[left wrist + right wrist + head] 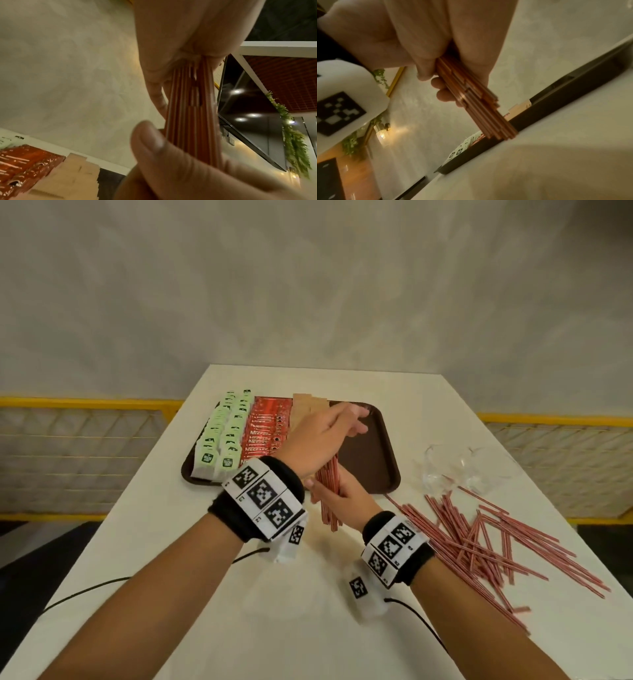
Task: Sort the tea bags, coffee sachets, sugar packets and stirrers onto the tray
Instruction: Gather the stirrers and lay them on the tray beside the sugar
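red stirrer bundle (pixel 328 491) inside both hands' grip, above tray (pixel 376 440)

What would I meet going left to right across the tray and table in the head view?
Green tea bags → red coffee sachets → brown sugar packets → bare tray → clear plastic bags → loose stirrers.

The head view is evenly bright, with wide-angle bending at its edges; both wrist views are dimmer, warm-tinted and motion-blurred, with ceiling lamps (pixel 252 115) glaring.

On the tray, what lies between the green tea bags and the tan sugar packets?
Head view: a column of red coffee sachets lies between the tea bags and sugar packets.
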`<state>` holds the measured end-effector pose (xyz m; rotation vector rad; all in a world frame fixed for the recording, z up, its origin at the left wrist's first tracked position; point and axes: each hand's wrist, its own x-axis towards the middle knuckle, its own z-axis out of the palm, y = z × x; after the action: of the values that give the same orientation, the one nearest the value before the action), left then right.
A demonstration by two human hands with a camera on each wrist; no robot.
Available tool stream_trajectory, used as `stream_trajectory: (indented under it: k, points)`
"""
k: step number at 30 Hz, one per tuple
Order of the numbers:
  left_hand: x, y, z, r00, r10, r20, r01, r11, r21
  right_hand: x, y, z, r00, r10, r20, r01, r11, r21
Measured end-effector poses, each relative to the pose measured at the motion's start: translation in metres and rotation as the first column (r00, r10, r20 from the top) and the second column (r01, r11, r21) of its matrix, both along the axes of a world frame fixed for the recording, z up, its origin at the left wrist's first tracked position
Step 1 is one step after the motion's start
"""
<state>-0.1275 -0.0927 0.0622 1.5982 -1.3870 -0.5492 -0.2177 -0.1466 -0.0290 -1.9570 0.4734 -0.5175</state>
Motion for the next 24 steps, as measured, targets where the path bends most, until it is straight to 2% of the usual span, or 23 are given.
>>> stream_trajectory:
  k: [4,8,10,13,14,18,20,22,24]
  points:
    - [-0.001,-0.001,-0.005,1.0,-0.029,-0.001,0.029,0.999,0.032,-0.003,-0.002,-0.004,0.996,-0.05,0.069,0.047,0.998,0.05]
    - [0.0,-0.001,-0.007,0.999,-0.036,-0.035,0.039,0.997,0.074,-0.004,-0.003,-0.003,0.997,-0.043,0.069,0.038,0.997,0.063]
    - [-0.001,0.0,-0.004,0.997,-0.048,-0.053,0.048,0.999,0.004,-0.004,-0.003,-0.001,0.997,-0.035,0.075,0.033,0.999,0.036]
    - [-0.001,0.0,0.003,0.999,-0.028,0.016,0.03,0.988,-0.152,-0.006,-0.005,0.008,0.996,-0.034,0.086,0.034,0.999,0.001]
    - [-0.001,-0.001,0.004,0.997,-0.044,0.069,0.053,0.99,-0.134,-0.006,-0.006,0.011,0.995,-0.03,0.09,0.03,1.0,-0.002]
    - [0.003,-0.005,-0.01,0.943,-0.134,0.304,0.098,0.987,0.131,-0.004,-0.011,0.014,0.997,-0.035,0.069,0.035,0.999,0.004]
    - [0.005,-0.007,-0.016,0.918,-0.154,0.364,0.097,0.98,0.172,-0.003,-0.012,0.014,0.996,-0.04,0.078,0.038,0.999,0.028]
    - [0.006,-0.006,-0.013,0.938,-0.136,0.32,0.115,0.99,0.084,-0.002,-0.011,0.016,0.994,-0.031,0.109,0.027,0.999,0.037]
    - [0.005,-0.005,-0.006,0.98,-0.068,0.186,0.076,0.996,-0.038,-0.002,-0.01,0.019,0.992,-0.003,0.124,0.001,1.0,0.017]
